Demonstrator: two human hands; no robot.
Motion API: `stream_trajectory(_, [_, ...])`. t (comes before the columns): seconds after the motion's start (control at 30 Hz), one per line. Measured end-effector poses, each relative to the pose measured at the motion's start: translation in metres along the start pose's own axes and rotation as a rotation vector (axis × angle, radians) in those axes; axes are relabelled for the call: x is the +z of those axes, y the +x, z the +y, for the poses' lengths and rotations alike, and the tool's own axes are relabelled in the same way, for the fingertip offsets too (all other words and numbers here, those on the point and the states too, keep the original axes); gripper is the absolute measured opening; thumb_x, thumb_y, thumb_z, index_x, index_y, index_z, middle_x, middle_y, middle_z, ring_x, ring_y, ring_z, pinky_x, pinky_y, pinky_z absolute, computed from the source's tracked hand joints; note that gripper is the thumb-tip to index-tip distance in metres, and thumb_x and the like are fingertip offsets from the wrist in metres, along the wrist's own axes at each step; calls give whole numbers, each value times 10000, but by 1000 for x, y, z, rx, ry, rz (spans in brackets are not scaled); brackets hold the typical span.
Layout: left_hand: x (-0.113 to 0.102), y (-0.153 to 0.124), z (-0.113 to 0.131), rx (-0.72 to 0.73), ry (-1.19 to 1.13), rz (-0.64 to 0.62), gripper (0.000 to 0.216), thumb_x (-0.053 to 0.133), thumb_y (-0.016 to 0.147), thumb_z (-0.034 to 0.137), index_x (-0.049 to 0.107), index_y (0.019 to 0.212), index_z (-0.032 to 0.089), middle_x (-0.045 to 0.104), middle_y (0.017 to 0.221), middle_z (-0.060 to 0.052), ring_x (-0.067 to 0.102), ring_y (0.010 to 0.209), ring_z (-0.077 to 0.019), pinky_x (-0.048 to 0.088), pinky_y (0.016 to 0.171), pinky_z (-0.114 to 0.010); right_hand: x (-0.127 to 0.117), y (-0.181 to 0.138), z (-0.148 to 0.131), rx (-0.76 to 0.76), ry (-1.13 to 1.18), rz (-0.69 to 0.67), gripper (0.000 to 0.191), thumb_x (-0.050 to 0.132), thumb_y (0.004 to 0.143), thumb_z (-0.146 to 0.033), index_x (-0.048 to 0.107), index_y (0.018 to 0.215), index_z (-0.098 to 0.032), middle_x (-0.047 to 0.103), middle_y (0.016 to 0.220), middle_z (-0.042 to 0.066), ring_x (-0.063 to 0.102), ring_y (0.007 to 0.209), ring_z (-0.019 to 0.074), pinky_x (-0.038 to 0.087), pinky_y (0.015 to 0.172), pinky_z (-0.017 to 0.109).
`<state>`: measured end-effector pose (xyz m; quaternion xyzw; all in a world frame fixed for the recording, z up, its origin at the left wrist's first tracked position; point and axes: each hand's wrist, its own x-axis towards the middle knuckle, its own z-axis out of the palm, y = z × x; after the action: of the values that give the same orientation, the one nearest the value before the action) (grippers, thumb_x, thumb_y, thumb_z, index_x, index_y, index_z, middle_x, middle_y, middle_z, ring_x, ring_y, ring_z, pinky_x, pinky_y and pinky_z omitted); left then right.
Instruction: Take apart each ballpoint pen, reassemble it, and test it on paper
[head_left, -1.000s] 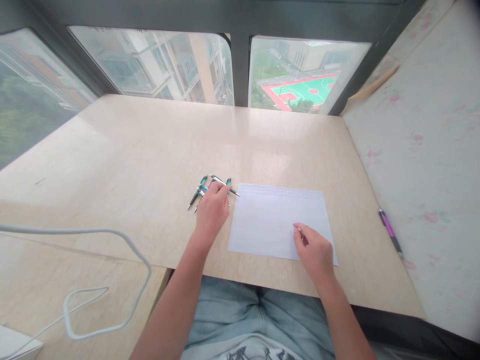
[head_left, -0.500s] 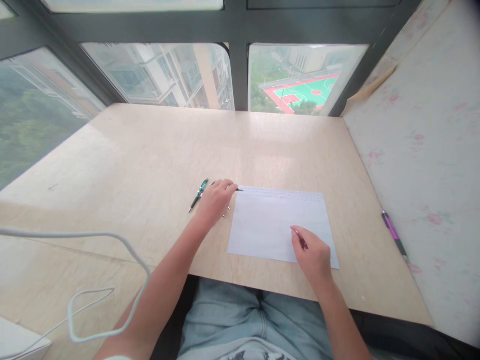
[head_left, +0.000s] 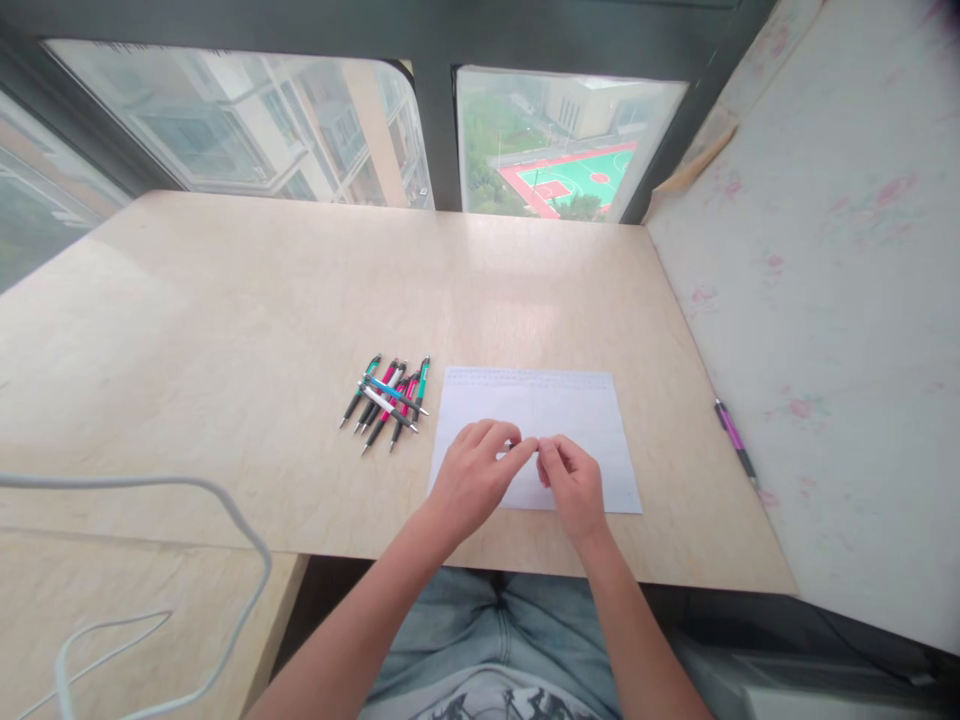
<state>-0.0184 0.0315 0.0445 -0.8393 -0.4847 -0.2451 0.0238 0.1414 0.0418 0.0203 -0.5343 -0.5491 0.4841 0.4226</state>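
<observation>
My left hand (head_left: 474, 462) and my right hand (head_left: 574, 482) meet above the lower half of a white sheet of paper (head_left: 472, 410). Between their fingertips is a pen (head_left: 513, 445), of which only a short dark part shows; the fingers cover the rest. The left hand's fingers are curled around one side, and the right thumb and fingers pinch the other. Lines of small writing run along the sheet's top edge. To the left of the paper lies a pile of click pens (head_left: 386, 395) in green, pink, white and blue, with black grips.
A purple and black pen (head_left: 736, 442) lies by the flowered wall (head_left: 840, 330) on the right. A white cable (head_left: 247, 520) loops across the left foreground. Windows (head_left: 555, 140) border the table (head_left: 300, 290) at the back.
My left hand has moved from beside the pen pile to over the paper. My right hand has shifted left and up to meet it. The pen pile is now uncovered, and the view has shifted.
</observation>
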Motion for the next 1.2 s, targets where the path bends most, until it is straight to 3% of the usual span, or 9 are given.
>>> stream_trajectory(0.17, [4,-5,4,-35,-15,7,238,474,951,170,622,1128,232,650,934,-35,580,691,-121,424,633,-246,-12,-3,2,22,-10,-50,448,470,948,-478,421,594,-206,364,534,-56,349,524,108,298,524,259])
stream_trajectory(0.4, [8,-9,4,-25,-82,60,124,552,929,235,643,1008,201,697,886,-42,639,751,-144,462,678,-256,-14,-2,-2,24,-83,-109,448,459,952,-452,369,586,-210,335,547,-57,331,544,109,281,531,263])
stream_trajectory(0.57, [7,-6,2,-77,-297,19,142,543,936,251,655,1010,204,702,890,-44,642,744,-137,478,657,-243,-19,-1,-3,-89,-135,-114,429,460,956,-413,359,591,-212,309,559,-56,307,543,108,262,527,268])
stream_trajectory(0.83, [5,7,-3,-172,-572,-83,174,509,952,263,665,999,203,691,882,-51,637,741,-138,503,669,-252,-34,14,-6,-330,-268,-186,387,460,964,-342,413,606,-203,389,571,-42,369,550,110,286,551,268])
stream_trajectory(0.93, [2,12,-5,-158,-495,-74,176,521,943,253,654,1046,205,700,911,-59,645,800,-161,512,730,-292,-39,18,-6,-284,-237,-196,387,459,966,-377,483,623,-199,459,579,-29,421,555,118,324,568,270])
stream_trajectory(1.07, [-3,6,0,-185,-394,229,161,631,870,226,668,1026,214,717,973,-79,633,958,-219,490,872,-382,-42,17,-4,-134,-133,-33,457,448,966,-459,459,584,-208,444,532,-32,419,519,121,336,543,272])
stream_trajectory(1.13, [-2,-2,5,-303,-544,295,81,609,879,220,673,924,198,704,868,-67,627,773,-169,511,718,-307,-41,16,-3,-78,-73,39,473,451,959,-492,449,577,-212,425,521,-35,399,507,121,326,522,271])
stream_trajectory(1.2, [1,-8,12,-398,-748,172,133,584,897,252,666,815,188,676,752,-45,590,653,-142,486,610,-270,-38,14,-4,-42,-19,66,478,460,952,-507,449,576,-212,414,517,-37,385,501,118,314,508,268])
